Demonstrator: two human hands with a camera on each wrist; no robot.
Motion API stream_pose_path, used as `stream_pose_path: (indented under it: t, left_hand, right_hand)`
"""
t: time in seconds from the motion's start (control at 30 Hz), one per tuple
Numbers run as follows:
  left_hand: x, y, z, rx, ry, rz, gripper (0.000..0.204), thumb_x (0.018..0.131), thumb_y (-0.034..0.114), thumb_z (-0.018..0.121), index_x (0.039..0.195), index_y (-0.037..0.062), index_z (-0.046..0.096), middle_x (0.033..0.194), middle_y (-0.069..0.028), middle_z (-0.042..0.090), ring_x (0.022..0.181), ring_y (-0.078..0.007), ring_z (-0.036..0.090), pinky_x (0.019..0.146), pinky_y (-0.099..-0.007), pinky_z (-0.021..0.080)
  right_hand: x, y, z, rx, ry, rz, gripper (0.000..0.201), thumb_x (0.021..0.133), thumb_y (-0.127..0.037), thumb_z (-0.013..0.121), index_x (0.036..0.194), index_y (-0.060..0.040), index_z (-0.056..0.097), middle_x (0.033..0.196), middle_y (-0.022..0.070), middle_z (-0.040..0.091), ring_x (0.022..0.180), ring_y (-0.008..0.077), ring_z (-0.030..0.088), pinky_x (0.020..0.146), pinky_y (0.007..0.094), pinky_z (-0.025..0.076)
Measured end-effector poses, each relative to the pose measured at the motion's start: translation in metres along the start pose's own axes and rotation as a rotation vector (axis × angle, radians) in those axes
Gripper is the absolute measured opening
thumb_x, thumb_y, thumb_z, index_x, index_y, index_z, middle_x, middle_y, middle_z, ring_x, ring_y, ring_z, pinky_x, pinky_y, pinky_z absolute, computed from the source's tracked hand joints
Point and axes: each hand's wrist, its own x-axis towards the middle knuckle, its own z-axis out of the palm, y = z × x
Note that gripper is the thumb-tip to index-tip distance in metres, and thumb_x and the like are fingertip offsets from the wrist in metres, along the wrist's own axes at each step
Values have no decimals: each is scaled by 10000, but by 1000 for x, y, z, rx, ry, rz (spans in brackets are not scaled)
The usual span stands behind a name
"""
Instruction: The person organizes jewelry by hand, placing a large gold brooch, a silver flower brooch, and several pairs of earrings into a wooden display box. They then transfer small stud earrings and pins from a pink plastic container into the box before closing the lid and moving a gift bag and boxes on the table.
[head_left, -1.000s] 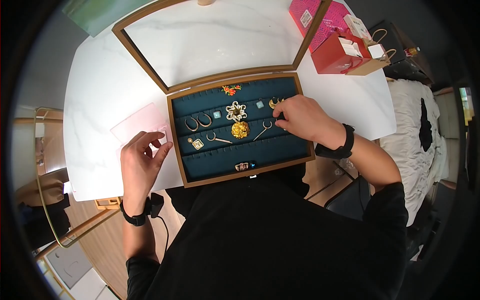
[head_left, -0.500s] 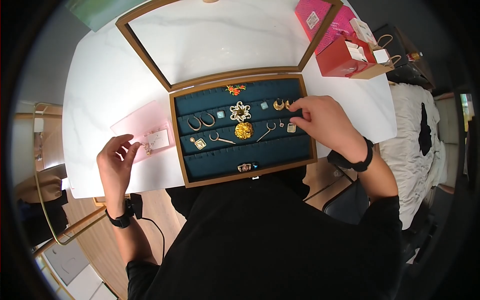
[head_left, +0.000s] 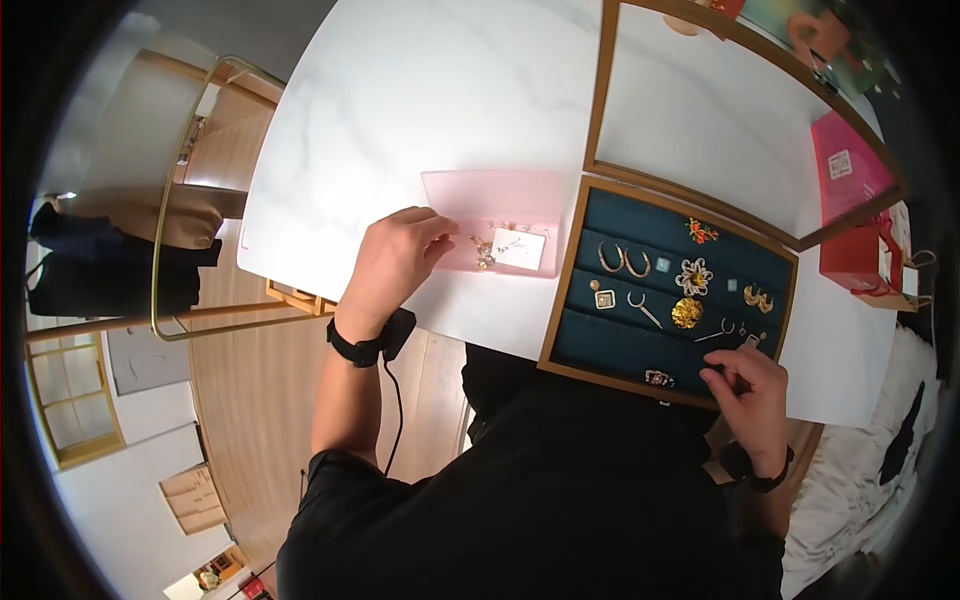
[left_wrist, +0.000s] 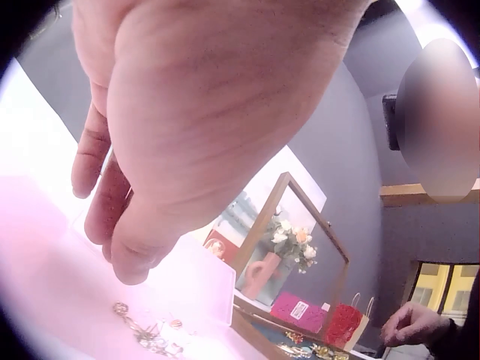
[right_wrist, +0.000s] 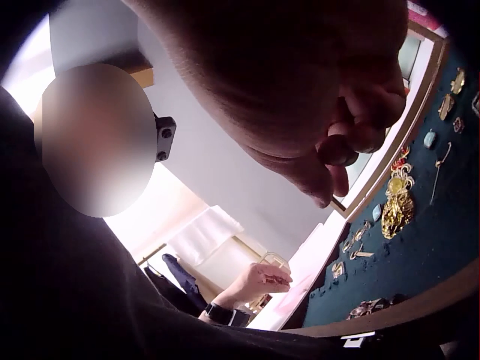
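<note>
My left hand (head_left: pixel 395 260) hovers at the left end of a pink box (head_left: pixel 490 183), fingers bent and thumb tip close to them; nothing shows between them. Inside the pink box lie a white card (head_left: pixel 518 248) and gold-toned jewelry (head_left: pixel 486 255). Over the front right corner of a wooden display case (head_left: pixel 590 345) hangs my right hand (head_left: pixel 750 390), loosely curled and holding nothing. Teal rows in the case carry a gold brooch (head_left: pixel 687 313), a silver flower brooch (head_left: pixel 693 277), silver hoop earrings (head_left: pixel 637 262), gold hoop earrings (head_left: pixel 759 298) and rings (head_left: pixel 658 378).
The case's glass lid (head_left: pixel 597 100) stands raised behind it. Beyond its right side are a pink gift bag (head_left: pixel 850 170) and a red bag (head_left: pixel 850 262). A vase of flowers (left_wrist: pixel 292 240) appears behind the lid in the left wrist view.
The head view has turned left toward the pink box. My right hand has left the gold hoop earrings, where it was touching one, and drawn back to the case's front right corner.
</note>
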Motion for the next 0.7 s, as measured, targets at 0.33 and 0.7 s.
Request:
stream_pose_path:
  t: [0.33,0.7]
  left_hand:
    - [12,-8,5,39,-77,125,231,805,-19,846,1024,50,818,949,-93,778,851,-310,749,752,-401,621]
    - [16,-12,23,146,-134,157,146,880,53,796,1018,73,838,961,-77,779,857,-310,751,751,-414,618]
  right_hand:
    - [13,-14,12,4,-62,-34,198,895,6,882,1076,-32,812,749,49,557,646,165,551,602,316,442]
    - [10,-12,15,1,-79,-30,196,897,4,881,1078,-26,812,751,49,566,640,164,552,600,319,435]
